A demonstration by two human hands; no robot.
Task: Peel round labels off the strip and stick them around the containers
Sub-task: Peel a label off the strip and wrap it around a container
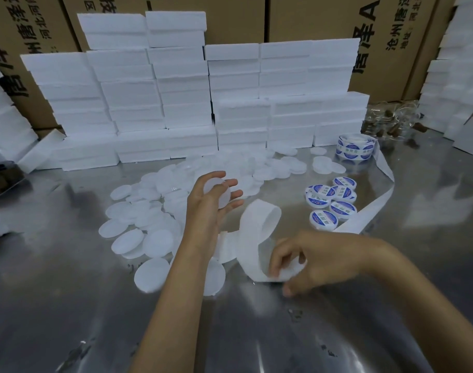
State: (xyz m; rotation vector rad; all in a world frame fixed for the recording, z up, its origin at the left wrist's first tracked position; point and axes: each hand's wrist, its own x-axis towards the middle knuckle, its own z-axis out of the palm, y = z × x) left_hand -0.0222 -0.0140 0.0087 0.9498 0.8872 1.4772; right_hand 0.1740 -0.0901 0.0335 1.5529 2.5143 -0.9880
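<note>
Labelled containers (331, 201), about six, lie right of centre; left hand (212, 200) grips one unlabelled container (216, 193); right hand (308, 261) pinches the strip (259, 224); one roll (356, 146) far right.

Shiny steel tabletop (68, 305), stacked white foam boxes (154, 103) behind, printed brown cardboard cartons (391, 36) along the back

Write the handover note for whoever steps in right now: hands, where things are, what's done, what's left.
Left hand holds one unlabelled container up over the table.
Right hand pinches the white strip near its end; no peeled label visible.
Label roll stands far right, feeding the strip.
Done: a small cluster of labelled containers at right.
Left: the big pile of blank containers at centre-left.
</note>
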